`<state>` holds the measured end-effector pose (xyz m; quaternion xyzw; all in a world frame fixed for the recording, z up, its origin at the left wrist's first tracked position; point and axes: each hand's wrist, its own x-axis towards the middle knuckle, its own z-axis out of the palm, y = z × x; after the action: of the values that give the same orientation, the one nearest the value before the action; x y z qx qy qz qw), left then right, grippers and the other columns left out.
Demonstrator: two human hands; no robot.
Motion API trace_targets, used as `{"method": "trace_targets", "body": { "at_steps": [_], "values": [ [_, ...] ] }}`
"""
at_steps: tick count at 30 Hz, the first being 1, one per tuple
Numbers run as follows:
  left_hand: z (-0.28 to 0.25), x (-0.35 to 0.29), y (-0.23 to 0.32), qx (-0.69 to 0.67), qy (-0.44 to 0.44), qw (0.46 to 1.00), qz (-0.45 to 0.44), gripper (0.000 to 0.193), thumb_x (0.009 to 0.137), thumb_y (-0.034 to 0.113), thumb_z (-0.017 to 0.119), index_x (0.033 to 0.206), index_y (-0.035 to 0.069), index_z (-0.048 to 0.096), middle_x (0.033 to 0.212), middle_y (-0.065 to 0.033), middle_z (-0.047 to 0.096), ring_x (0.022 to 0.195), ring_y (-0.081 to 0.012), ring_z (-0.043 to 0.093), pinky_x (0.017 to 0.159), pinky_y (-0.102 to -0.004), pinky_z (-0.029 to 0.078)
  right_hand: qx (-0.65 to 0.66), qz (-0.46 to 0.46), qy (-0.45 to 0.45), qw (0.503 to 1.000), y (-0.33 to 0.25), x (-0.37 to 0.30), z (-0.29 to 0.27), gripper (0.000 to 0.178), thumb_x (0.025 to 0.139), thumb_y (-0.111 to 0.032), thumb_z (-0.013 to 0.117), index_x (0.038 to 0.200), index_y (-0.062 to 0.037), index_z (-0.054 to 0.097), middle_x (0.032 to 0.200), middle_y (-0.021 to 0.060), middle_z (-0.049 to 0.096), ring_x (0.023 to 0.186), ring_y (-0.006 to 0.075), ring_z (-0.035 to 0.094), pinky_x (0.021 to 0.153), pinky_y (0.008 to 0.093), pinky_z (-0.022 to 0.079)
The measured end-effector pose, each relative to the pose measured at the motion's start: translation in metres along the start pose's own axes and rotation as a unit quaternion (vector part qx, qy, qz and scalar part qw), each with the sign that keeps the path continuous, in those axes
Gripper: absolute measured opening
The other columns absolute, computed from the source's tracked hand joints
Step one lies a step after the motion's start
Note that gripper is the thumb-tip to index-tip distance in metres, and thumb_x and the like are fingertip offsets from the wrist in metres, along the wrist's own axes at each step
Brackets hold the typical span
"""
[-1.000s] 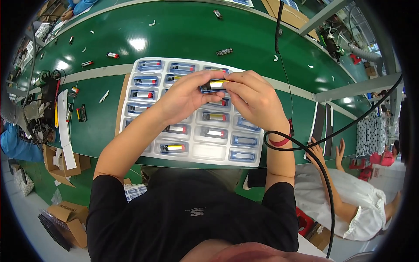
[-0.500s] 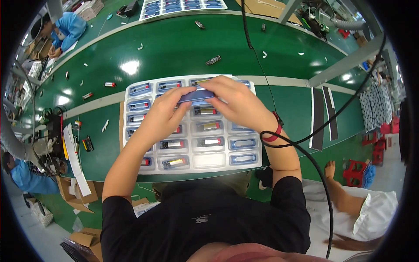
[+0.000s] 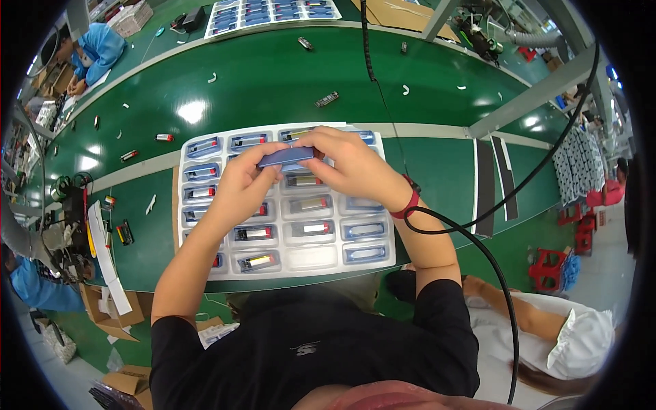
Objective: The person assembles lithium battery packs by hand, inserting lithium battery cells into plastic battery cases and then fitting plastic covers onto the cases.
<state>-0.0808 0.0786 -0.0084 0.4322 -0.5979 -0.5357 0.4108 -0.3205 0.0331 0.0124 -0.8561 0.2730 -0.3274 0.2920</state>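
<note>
A flat blue plastic casing (image 3: pixel 285 158) is held up over the tray, between the fingertips of both hands. My left hand (image 3: pixel 240 183) is closed on its left end, the thumb at the near edge. My right hand (image 3: pixel 350 162) grips the right end with fingers above and thumb below. Beneath them lies a white tray (image 3: pixel 311 259) of moulded pockets. Many pockets hold blue shells, several with a battery and red end inside, such as the battery (image 3: pixel 313 229). My hands hide part of the middle pockets.
Beyond the tray runs a green conveyor belt (image 3: pixel 260 75) carrying scattered battery parts and white scraps. A black cable (image 3: pixel 488 253) loops beside my right forearm. Dark strips (image 3: pixel 484 188) lie to the right. Another person (image 3: pixel 567 335) sits at the lower right; a second tray (image 3: pixel 273 29) stands across the belt.
The whole view has shifted slightly, so the tray and belt appear further left. Both hands keep hold of the blue casing, which looks slightly tilted compared with before.
</note>
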Motion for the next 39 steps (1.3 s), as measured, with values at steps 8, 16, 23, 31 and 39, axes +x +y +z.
{"method": "trace_targets", "body": {
  "at_steps": [8,16,23,31,39],
  "values": [
    [0.011,0.017,-0.013,0.088,0.099,0.986,0.099,0.032,0.098,-0.001,0.060,0.129,0.000,0.066,0.113,-0.0109,0.069,0.084,-0.0141,0.065,0.074,-0.0267,0.053,-0.122,-0.007,0.115,0.986,0.006,0.000,0.025,0.026,0.089,-0.002,0.071,0.115,0.0006,0.066,0.102,0.0171,0.067,0.089,0.0340,0.068,0.077,0.0403,0.056],
    [0.026,-0.044,0.001,0.232,-0.150,0.958,0.082,0.029,0.093,0.011,0.068,0.121,0.004,0.072,0.102,-0.0127,0.066,0.095,-0.0282,0.065,0.085,-0.0394,0.052,0.049,0.110,-0.011,0.993,0.138,0.003,-0.055,0.047,0.097,-0.007,0.069,0.143,-0.0063,0.061,0.135,0.0125,0.065,0.127,0.0288,0.062,0.109,0.0371,0.049],
    [0.052,-0.091,-0.022,0.347,-0.166,0.912,0.144,0.025,0.089,0.012,0.071,0.114,0.009,0.075,0.102,-0.0092,0.068,0.099,-0.0311,0.065,0.088,-0.0433,0.052,-0.151,0.122,0.057,0.979,0.206,-0.008,-0.024,0.052,0.094,-0.003,0.064,0.145,-0.0096,0.059,0.150,0.0151,0.057,0.140,0.0389,0.053,0.116,0.0419,0.044],
    [0.052,-0.082,-0.011,0.228,-0.258,0.938,0.047,0.029,0.084,0.018,0.080,0.112,0.010,0.075,0.096,-0.0115,0.072,0.093,-0.0324,0.068,0.084,-0.0437,0.055,-0.170,0.176,0.110,0.963,0.201,-0.003,-0.045,0.024,0.094,-0.007,0.066,0.117,-0.0025,0.070,0.109,0.0123,0.064,0.093,0.0263,0.068,0.085,0.0341,0.055],
    [-0.005,-0.019,0.019,-0.085,-0.006,0.990,-0.110,0.036,0.105,0.017,0.065,0.137,0.001,0.065,0.111,-0.0045,0.071,0.094,-0.0093,0.066,0.080,-0.0270,0.056,0.312,0.168,0.048,0.934,0.039,0.022,-0.024,0.022,0.095,-0.008,0.072,0.107,-0.0074,0.054,0.095,0.0032,0.060,0.077,0.0099,0.059,0.070,0.0261,0.049]
  ]
}}
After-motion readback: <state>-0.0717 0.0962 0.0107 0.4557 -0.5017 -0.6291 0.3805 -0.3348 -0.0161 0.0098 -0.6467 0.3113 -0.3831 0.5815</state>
